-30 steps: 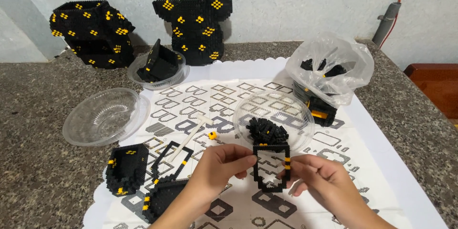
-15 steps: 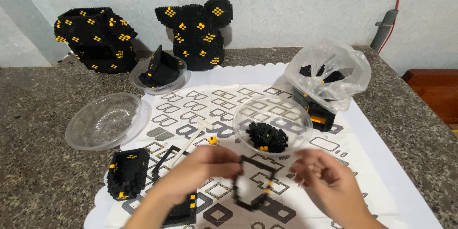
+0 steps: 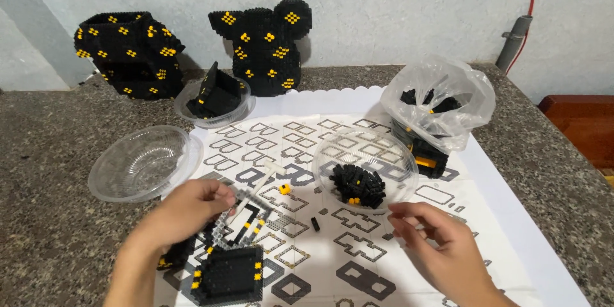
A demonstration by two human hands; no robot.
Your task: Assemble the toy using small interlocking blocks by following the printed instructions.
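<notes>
Speckled granite (image 3: 57, 230) under studded black bricks (image 3: 228, 272)

- Black frame piece (image 3: 246, 217): thin open frame of small black bricks with yellow studs, lying flat on the patterned mat, lower left of centre; left-hand fingers (image 3: 220, 199) rest on its upper edge.
- Black block panel (image 3: 229, 272): solid square, yellow corner studs, flat, bottom left, just below the frame.

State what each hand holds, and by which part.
The left hand pinches a thin black-and-yellow brick frame at its upper left edge. The right hand appears empty, fingers curled.
</notes>
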